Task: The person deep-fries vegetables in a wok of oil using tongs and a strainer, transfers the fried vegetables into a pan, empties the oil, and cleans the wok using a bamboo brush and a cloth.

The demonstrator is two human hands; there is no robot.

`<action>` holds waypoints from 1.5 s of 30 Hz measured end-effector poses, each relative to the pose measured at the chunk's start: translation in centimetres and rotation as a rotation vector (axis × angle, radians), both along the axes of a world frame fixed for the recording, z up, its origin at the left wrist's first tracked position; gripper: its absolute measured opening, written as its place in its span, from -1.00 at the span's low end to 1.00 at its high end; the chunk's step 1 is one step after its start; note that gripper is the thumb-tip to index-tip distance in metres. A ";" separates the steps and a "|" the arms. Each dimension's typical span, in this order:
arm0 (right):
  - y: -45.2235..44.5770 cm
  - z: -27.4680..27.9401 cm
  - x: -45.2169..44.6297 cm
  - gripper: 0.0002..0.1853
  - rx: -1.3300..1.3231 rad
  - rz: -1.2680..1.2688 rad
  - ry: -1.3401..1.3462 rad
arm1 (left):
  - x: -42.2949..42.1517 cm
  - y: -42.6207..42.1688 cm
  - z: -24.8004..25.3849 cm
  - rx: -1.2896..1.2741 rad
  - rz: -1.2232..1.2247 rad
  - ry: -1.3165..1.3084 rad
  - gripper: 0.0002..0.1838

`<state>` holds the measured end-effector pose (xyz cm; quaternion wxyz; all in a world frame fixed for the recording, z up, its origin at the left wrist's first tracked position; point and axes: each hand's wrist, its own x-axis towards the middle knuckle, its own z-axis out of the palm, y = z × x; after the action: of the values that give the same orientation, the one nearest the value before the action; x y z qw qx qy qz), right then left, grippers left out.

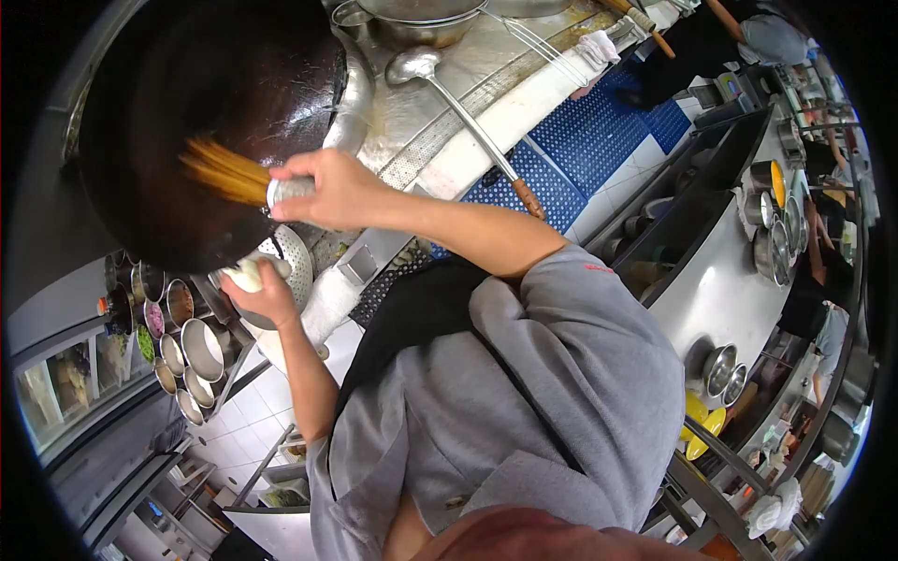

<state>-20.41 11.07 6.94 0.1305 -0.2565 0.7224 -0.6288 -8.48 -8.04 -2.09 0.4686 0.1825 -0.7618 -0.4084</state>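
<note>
My right hand (pixel 327 190) is closed round the pale bound handle of a bamboo brush (pixel 224 172), whose blurred bristles point into a large dark wok (pixel 187 84). The wok looks tilted, and its inside is dark with a wet shine. Lower down, my left hand (pixel 267 295) grips a whitish cloth (pixel 248 273) at the wok's near rim. Just beside that hand is a perforated metal strainer (pixel 296 265), partly hidden. A ladle (pixel 468 117) with a wooden handle end lies across the stove edge to the right of the wok.
Metal containers of ingredients (pixel 203 349) stand at the lower left. A pot (pixel 421 30) and a wire-handled strainer are at the top. Blue mats (pixel 589 140) cover part of the floor. A steel counter (pixel 716 280) holds bowls on the right. Other people are at the upper right and far right.
</note>
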 end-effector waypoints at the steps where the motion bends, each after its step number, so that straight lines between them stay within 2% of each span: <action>1: 0.3 0.2 0.7 -0.45 0.053 0.029 -0.027 | 0.3 0.2 -1.0 0.018 0.000 0.031 -0.49; 2: 0.4 0.3 1.2 -0.46 0.108 0.059 -0.057 | 0.8 0.5 -2.0 0.125 -0.009 0.016 -0.49; 4: 0.1 -0.7 1.4 -0.47 0.033 0.063 0.010 | 1.3 0.3 -3.4 0.068 0.111 -0.033 -0.47; 6: 0.9 -0.6 1.1 -0.47 0.042 0.061 0.028 | 1.6 0.1 -3.7 0.283 0.171 -0.048 -0.45; 7: 1.4 -0.7 1.2 -0.48 -0.065 0.053 0.024 | 1.7 0.0 -2.1 0.255 0.241 -0.199 -0.47; 8: 2.4 -0.1 1.2 -0.48 -0.058 0.038 0.028 | 1.7 -1.3 -1.7 0.277 0.227 -0.255 -0.51; 9: 3.9 0.5 1.4 -0.49 -0.110 0.000 0.079 | 1.0 -1.4 -0.9 0.473 0.192 -0.158 -0.59; 10: 5.3 0.9 1.4 -0.51 -0.135 -0.031 0.077 | 0.1 -3.5 -1.3 0.572 0.179 -0.179 -0.60; 12: 8.5 1.5 1.9 -0.53 -0.119 -0.153 0.084 | -1.8 -3.5 2.4 0.697 0.183 -0.130 -0.64; 15: 12.4 -2.1 2.8 -0.38 0.103 -0.386 0.156 | -3.9 -4.5 4.8 0.812 0.117 -0.160 -0.73; 16: 13.3 -5.0 3.0 -0.29 0.159 -0.467 0.329 | -4.6 -4.1 5.4 0.855 0.104 -0.174 -0.75; 17: 14.9 -4.9 3.9 -0.31 0.438 -0.398 0.133 | -5.3 -3.5 5.6 0.924 0.111 -0.204 -0.73; 19: 16.6 -12.3 3.4 -0.36 0.673 -0.326 0.044 | -7.2 -2.7 3.9 1.022 0.096 -0.157 -0.73; 22: 17.3 -8.9 5.6 -0.40 0.645 -0.423 0.020 | -9.6 -1.1 2.3 1.179 0.010 -0.123 -0.70; 24: 17.7 -9.8 5.8 -0.36 0.619 -0.430 0.071 | -11.3 0.1 1.9 1.249 0.062 -0.099 -0.74; 26: 19.0 -12.0 4.9 -0.34 0.631 -0.385 0.084 | -12.1 0.7 1.7 1.274 -0.005 -0.061 -0.77; 30: 19.0 -8.2 2.6 -0.35 0.436 -0.449 -0.194 | -13.6 1.2 0.6 1.325 -0.075 -0.022 -0.74; 33: 16.2 -5.3 -1.0 -0.36 0.228 -0.397 0.224 | -14.6 1.9 0.8 1.353 -0.018 -0.009 -0.70; 35: 12.8 -0.7 -3.9 -0.36 0.266 -0.248 0.279 | -14.7 2.4 1.3 1.351 0.013 -0.016 -0.72; 37: 9.3 3.0 -7.4 -0.35 0.374 -0.040 0.304 | -14.7 2.5 1.5 1.360 0.006 -0.007 -0.73; 38: 7.0 3.1 -10.2 -0.37 0.439 0.061 0.397 | -14.7 2.3 1.4 1.366 -0.005 -0.001 -0.73; 40: 3.1 4.3 -14.7 -0.41 0.679 0.246 0.400 | -14.9 1.9 0.9 1.377 -0.024 0.014 -0.74; 42: -0.9 3.1 -20.0 -0.53 0.926 0.446 0.519 | -14.8 1.3 0.3 1.400 -0.113 -0.019 -0.81; 44: -3.2 6.0 -23.1 -0.62 1.185 0.370 0.736 | -15.1 0.0 -1.9 1.391 -0.226 -0.010 -0.84; 45: -5.6 4.9 -26.0 -0.67 1.278 0.123 0.844 | -15.2 -0.1 -2.1 1.405 -0.225 0.014 -0.81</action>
<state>-46.41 5.44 11.81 0.0011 -0.3892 0.9185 0.0706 -23.67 -8.12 -4.22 0.1998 0.3590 -0.3296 -0.8500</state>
